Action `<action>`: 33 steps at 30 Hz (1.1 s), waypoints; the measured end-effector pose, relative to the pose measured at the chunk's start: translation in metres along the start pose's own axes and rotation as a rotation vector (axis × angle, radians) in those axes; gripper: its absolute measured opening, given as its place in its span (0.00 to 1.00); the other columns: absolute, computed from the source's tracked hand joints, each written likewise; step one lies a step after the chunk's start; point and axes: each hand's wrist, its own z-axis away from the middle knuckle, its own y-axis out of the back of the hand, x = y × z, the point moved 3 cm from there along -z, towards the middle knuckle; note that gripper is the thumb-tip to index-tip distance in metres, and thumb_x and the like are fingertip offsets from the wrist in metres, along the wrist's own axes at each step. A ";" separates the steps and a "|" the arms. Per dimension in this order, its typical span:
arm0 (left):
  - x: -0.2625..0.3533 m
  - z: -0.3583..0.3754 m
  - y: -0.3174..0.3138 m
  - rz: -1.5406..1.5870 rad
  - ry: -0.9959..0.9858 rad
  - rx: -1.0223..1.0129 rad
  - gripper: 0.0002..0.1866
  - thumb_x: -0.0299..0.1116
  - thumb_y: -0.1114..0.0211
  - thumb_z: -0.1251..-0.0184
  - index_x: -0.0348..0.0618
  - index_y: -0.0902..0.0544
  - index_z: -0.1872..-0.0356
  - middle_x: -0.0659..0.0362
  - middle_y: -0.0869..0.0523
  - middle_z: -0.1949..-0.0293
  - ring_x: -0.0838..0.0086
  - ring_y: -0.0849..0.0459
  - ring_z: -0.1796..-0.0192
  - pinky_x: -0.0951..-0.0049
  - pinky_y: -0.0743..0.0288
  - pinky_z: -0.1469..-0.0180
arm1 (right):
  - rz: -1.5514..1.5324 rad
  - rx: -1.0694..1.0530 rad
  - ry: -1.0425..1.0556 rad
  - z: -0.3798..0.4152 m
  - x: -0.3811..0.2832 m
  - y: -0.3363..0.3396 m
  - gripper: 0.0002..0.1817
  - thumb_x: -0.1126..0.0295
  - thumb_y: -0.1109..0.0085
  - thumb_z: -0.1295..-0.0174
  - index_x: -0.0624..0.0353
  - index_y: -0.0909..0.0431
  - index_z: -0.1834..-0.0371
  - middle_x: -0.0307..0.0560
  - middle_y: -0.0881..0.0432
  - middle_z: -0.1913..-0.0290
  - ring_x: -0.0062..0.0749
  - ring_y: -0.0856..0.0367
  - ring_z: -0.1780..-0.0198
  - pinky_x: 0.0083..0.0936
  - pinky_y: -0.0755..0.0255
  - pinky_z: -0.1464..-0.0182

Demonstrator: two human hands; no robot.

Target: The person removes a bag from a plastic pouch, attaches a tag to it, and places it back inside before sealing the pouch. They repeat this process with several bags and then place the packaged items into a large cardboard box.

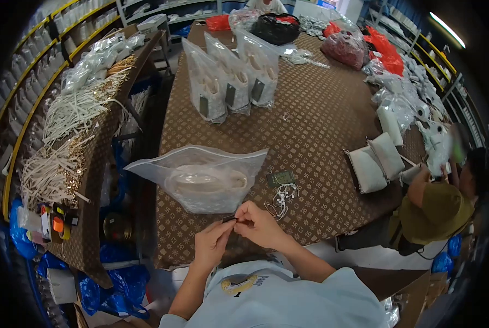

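Note:
Both hands meet at the near edge of the brown patterned table (195,235). My left hand (213,241) pinches a small dark tag (228,218), and my right hand (255,225) has its fingers closed at the tag's right end. Just beyond them lies a clear zip bag (201,175) with a pale bag inside. To the right of it are a green tag stack (280,179) and a tangle of white strings (281,201). Farther back stand several upright plastic bags (231,82), with pale bags and dark tags inside.
A co-worker in an olive top (436,213) sits at the right, near pale pouches (373,164). White straps (75,109) cover the left table. Plastic-wrapped goods and red bags (384,49) line the back right. Another person (266,5) is at the far end.

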 end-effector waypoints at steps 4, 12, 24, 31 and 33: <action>0.003 -0.006 0.003 0.053 0.157 -0.084 0.11 0.19 0.35 0.44 0.40 0.15 0.59 0.57 0.21 0.76 0.77 0.25 0.76 0.78 0.32 0.73 | -0.071 -0.155 0.024 0.002 -0.006 0.004 0.11 0.77 0.46 0.39 0.61 0.36 0.56 0.42 0.22 0.69 0.21 0.24 0.69 0.21 0.27 0.67; 0.004 -0.013 0.000 0.071 0.151 -0.171 0.06 0.24 0.35 0.41 0.39 0.17 0.63 0.56 0.18 0.73 0.74 0.20 0.72 0.78 0.29 0.70 | -0.169 -0.177 -0.049 0.010 0.006 0.003 0.11 0.76 0.45 0.37 0.60 0.31 0.53 0.40 0.22 0.69 0.20 0.25 0.70 0.20 0.27 0.70; -0.003 -0.006 -0.008 0.504 0.414 -0.082 0.16 0.25 0.37 0.38 0.37 0.22 0.48 0.58 0.16 0.68 0.82 0.22 0.66 0.82 0.28 0.62 | 0.315 0.315 0.349 0.025 -0.022 0.022 0.05 0.77 0.35 0.47 0.60 0.22 0.69 0.44 0.23 0.74 0.28 0.23 0.76 0.23 0.29 0.75; 0.010 -0.002 0.002 0.271 0.390 -0.071 0.23 0.23 0.36 0.40 0.40 0.28 0.42 0.56 0.16 0.73 0.82 0.22 0.72 0.81 0.28 0.67 | 0.365 0.329 0.386 0.014 -0.023 0.004 0.07 0.78 0.35 0.48 0.60 0.24 0.68 0.44 0.23 0.75 0.26 0.24 0.78 0.21 0.30 0.76; 0.007 0.001 0.000 0.274 0.355 -0.046 0.23 0.24 0.36 0.40 0.41 0.27 0.42 0.55 0.16 0.72 0.80 0.20 0.72 0.79 0.27 0.67 | 0.382 0.335 0.408 0.011 -0.024 0.000 0.07 0.78 0.35 0.47 0.60 0.24 0.68 0.44 0.23 0.75 0.27 0.24 0.78 0.21 0.30 0.76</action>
